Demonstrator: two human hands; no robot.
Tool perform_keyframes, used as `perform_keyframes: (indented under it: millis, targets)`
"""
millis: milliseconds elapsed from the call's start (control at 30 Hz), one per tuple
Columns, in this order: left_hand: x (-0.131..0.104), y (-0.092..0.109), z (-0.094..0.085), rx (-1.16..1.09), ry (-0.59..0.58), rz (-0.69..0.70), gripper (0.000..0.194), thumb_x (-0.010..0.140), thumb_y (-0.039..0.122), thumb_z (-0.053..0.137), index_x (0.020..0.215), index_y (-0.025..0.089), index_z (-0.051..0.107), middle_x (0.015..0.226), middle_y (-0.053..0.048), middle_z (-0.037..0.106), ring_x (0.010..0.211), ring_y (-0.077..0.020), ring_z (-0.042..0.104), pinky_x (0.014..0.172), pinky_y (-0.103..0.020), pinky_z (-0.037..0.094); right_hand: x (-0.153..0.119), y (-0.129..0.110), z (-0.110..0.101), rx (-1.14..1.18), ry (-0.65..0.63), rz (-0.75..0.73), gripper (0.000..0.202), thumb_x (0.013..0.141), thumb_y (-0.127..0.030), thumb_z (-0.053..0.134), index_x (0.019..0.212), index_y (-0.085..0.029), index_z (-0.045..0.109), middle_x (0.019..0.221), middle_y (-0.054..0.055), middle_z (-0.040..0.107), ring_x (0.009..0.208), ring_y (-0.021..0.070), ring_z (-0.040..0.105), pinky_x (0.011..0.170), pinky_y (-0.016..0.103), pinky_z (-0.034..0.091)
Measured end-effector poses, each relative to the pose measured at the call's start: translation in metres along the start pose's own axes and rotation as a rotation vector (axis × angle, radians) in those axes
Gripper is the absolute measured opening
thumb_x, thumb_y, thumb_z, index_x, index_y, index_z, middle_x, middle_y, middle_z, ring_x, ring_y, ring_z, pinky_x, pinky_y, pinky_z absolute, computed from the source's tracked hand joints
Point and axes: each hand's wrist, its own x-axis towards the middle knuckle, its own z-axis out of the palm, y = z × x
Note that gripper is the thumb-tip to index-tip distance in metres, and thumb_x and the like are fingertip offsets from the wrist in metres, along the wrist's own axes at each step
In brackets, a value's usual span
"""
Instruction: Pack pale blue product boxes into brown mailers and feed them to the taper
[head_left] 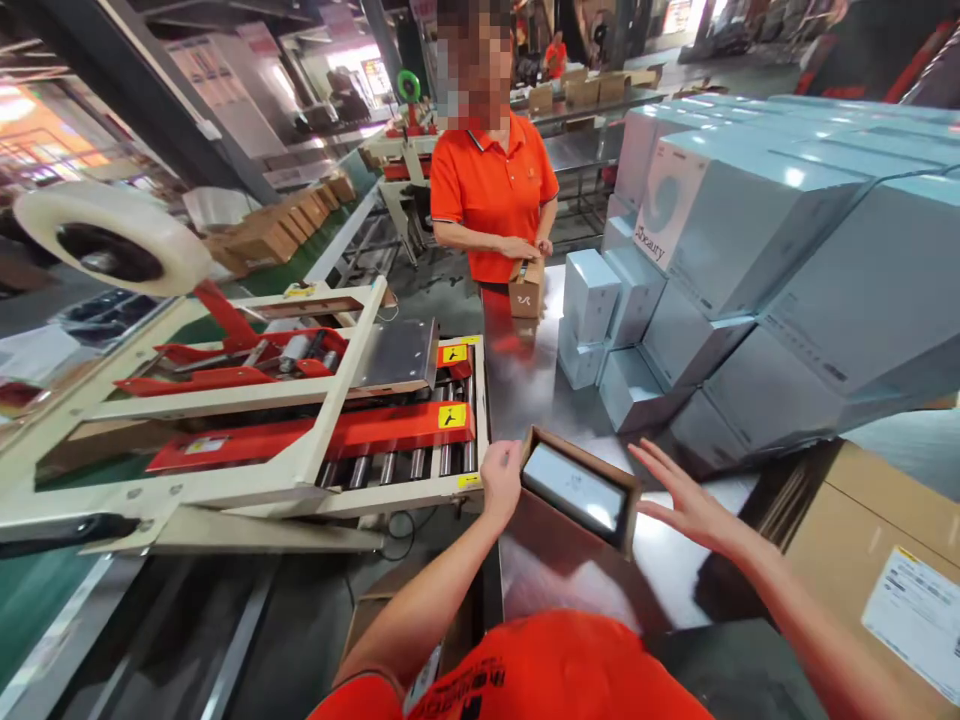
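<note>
An open brown cardboard box (559,512) stands on the metal table in front of me, with a white box (576,482) inside it. At its left end my left hand (501,482) is closed, fingers curled against the cardboard. My right hand (681,502) is open beside the right end, fingers stretched apart and holding nothing. Whether its fingertips touch the cardboard I cannot tell.
Left of the metal table (517,375) is a carton-sealing machine (397,425) with rollers and a tape roll (112,240). Stacked pale boxes (772,215) fill the right side. Across the table, a person (491,190) has both hands at a small carton (526,290). A large carton (862,520) is at lower right.
</note>
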Motion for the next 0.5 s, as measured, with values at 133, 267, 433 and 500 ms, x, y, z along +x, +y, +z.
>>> perform_keyframes:
  millis: [133,267,433,500]
  targets:
    - [-0.03,0.014,-0.007,0.145,-0.355,0.217,0.025,0.087,0.044,0.062,0.093,0.026,0.078,0.104,-0.008,0.076,0.106,-0.0298,0.062,0.106,-0.048,0.042,0.011,0.025,0.049,-0.033,0.225,0.047,0.073,0.091,-0.06,0.053,0.151,-0.024,0.038,0.156,0.016,0.039,0.142,0.0311,0.042,0.114,0.051,0.041]
    - [-0.037,0.026,-0.015,0.469,-0.603,0.43,0.041,0.089,0.049,0.061,0.121,0.027,0.071,0.13,-0.012,0.067,0.13,-0.0377,0.049,0.116,-0.058,0.026,0.003,0.028,0.066,-0.177,0.104,-0.093,0.049,0.097,-0.054,0.045,0.139,-0.03,0.056,0.149,0.01,0.052,0.142,0.034,0.041,0.115,0.064,0.031]
    - [-0.001,0.029,0.005,0.531,-0.592,0.503,0.062,0.087,0.046,0.066,0.145,0.031,0.051,0.161,-0.01,0.036,0.152,-0.0412,0.015,0.12,-0.064,-0.007,-0.015,0.034,0.056,-0.056,-0.063,0.02,0.057,0.1,-0.06,0.024,0.138,-0.035,0.058,0.16,0.003,0.036,0.153,0.0342,0.018,0.116,0.071,0.02]
    - [0.011,0.022,0.018,0.557,-0.633,0.448,0.057,0.089,0.042,0.064,0.144,0.031,0.052,0.163,-0.009,0.033,0.153,-0.0406,0.013,0.119,-0.066,-0.009,-0.021,0.034,0.05,0.088,-0.028,0.136,0.066,0.101,-0.059,0.014,0.134,-0.032,0.063,0.161,0.002,0.034,0.153,0.0295,0.019,0.12,0.062,0.025]
